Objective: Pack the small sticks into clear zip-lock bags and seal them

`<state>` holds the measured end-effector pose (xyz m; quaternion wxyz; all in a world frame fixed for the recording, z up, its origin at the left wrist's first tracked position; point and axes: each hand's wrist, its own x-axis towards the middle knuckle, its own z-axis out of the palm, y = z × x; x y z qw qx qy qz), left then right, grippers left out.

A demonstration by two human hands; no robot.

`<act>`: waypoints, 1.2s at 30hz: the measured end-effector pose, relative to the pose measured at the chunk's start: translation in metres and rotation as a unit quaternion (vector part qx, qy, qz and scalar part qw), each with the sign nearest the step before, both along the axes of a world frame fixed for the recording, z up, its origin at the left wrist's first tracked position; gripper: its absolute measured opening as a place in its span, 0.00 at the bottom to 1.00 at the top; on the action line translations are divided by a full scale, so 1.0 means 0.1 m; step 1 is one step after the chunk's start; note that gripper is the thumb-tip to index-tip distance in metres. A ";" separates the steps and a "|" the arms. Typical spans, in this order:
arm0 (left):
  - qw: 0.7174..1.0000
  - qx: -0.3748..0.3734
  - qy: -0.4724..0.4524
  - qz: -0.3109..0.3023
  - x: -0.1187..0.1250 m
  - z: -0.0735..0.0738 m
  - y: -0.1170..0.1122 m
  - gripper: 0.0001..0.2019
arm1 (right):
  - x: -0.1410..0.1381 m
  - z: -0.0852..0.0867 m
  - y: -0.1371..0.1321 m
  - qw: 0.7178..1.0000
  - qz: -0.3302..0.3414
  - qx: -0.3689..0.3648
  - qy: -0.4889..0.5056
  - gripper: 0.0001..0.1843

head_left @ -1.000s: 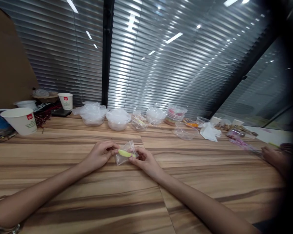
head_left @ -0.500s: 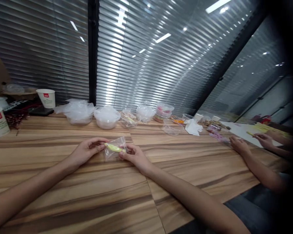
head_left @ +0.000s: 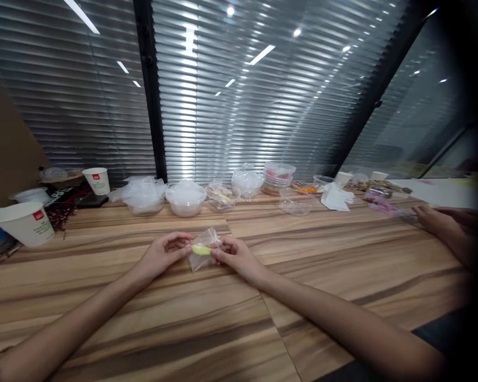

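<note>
Between my two hands is a small clear plastic bag (head_left: 199, 262) with a yellow-green elongated piece (head_left: 201, 250) in it; I cannot make out what the piece is. My left hand (head_left: 164, 255) pinches the bag's left side, thumb and fingers together near the piece's left end. On the other side my right hand (head_left: 236, 257) grips the bag with thumb and fingertips at the piece's right end. The bag is held just above the wooden table (head_left: 183, 318), upper corner pointing up.
Along the back stand a plastic tub with bags (head_left: 143, 197), a lidded bowl (head_left: 186, 199), a bowl with bits (head_left: 223, 197), stacked tubs (head_left: 278, 178) and tissues (head_left: 336, 197). Paper cups (head_left: 24, 224) are at left. Another person's hand (head_left: 438, 220) works at far right.
The view has swung right and tilted, so my hands and the bag sit slightly further right and lower. The bag stays held in both hands, with the yellow-green piece now lying flatter.
</note>
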<state>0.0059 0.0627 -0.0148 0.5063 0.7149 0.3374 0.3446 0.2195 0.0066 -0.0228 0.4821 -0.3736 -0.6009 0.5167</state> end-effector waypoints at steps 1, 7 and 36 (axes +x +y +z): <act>1.000 0.000 -0.002 0.005 0.00 -0.01 0.01 0.18 | -0.01 -0.01 0.00 1.000 0.004 0.004 0.007 0.12; 1.000 -0.001 -0.016 0.022 -0.03 0.01 0.01 0.19 | 0.00 -0.05 0.02 1.000 -0.012 0.015 0.024 0.11; 0.993 0.058 0.044 -0.093 -0.01 0.08 -0.06 0.16 | 0.00 -0.09 0.00 0.999 -0.001 0.020 -0.031 0.12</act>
